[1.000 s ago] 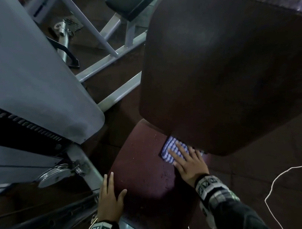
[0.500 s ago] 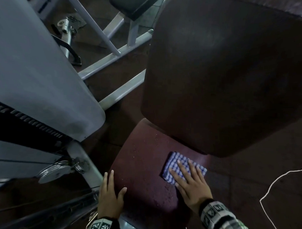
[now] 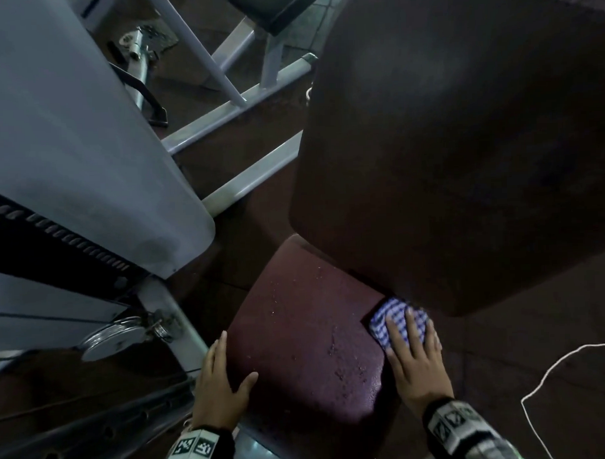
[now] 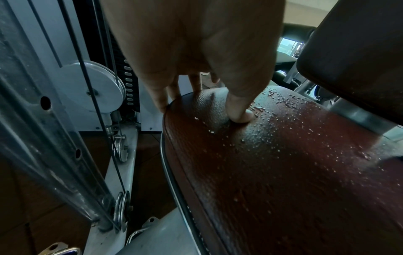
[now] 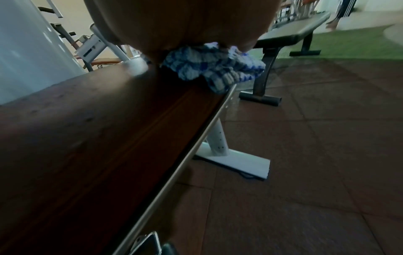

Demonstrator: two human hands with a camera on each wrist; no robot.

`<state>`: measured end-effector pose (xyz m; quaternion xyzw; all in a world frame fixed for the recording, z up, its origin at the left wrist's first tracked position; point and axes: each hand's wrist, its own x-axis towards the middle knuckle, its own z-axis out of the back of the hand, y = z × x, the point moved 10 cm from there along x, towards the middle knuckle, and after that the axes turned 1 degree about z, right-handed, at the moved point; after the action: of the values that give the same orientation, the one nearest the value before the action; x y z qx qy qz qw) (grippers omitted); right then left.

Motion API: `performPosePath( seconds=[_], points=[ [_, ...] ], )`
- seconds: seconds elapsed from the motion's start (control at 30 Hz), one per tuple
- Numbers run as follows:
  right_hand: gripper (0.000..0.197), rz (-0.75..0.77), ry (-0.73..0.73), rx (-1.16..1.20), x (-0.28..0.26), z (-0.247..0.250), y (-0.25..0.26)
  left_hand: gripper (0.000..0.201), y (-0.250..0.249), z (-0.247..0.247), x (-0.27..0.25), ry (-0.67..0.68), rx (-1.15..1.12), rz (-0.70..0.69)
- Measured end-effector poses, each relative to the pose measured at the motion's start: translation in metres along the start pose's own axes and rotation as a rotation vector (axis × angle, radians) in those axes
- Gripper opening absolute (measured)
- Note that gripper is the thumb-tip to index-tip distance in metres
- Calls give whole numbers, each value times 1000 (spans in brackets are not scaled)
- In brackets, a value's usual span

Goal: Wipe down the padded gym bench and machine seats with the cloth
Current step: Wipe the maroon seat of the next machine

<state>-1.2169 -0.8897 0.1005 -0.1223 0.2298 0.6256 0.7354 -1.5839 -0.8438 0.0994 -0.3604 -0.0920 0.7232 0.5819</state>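
R hand (image 3: 417,359) is laid flat, fingers straight & spread, on the folded blue-and-white checked cloth (image 3: 390,324); nothing is gripped, the cloth is pressed down onto the padded maroon vinyl seat (image 3: 298,332) at its far right corner, just under the large dark-brown padded backrest (image 3: 446,155). In the R wrist view the cloth (image 5: 214,69) is seen bunched at the seat edge. L hand (image 3: 219,383) is rested open on the seat's left edge, thumb (image 4: 238,110) pressed into the padding, fingers draped over the side. Water droplets (image 4: 281,100) are scattered on the seat. A grey machine shroud (image 3: 68,134) is seen to the left, w/ a chrome pulley (image 3: 113,337) below it; a white cord (image 3: 556,368) is seen on the floor at right.
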Motion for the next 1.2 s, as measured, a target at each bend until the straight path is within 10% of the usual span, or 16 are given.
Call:
performPosePath(
  seconds=[0.1,0.4,0.67,0.93,1.2],
  points=[
    [54,-44,-148,60,-14,23,13,98,2,-4,2,39,-1,22],
    [49,-242,40,110,73,67,64,95,1,-5,0,33,-9,55],
    [60,264,42,6,37,37,138,94,1,-4,0,37,-14,48],
    [57,18,-3,23,38,53,57,94,-2,-3,-2,35,-18,57],
    [57,196,-6,-48,70,59,147,93,-2,-3,-2,47,-14,64]
  ],
)
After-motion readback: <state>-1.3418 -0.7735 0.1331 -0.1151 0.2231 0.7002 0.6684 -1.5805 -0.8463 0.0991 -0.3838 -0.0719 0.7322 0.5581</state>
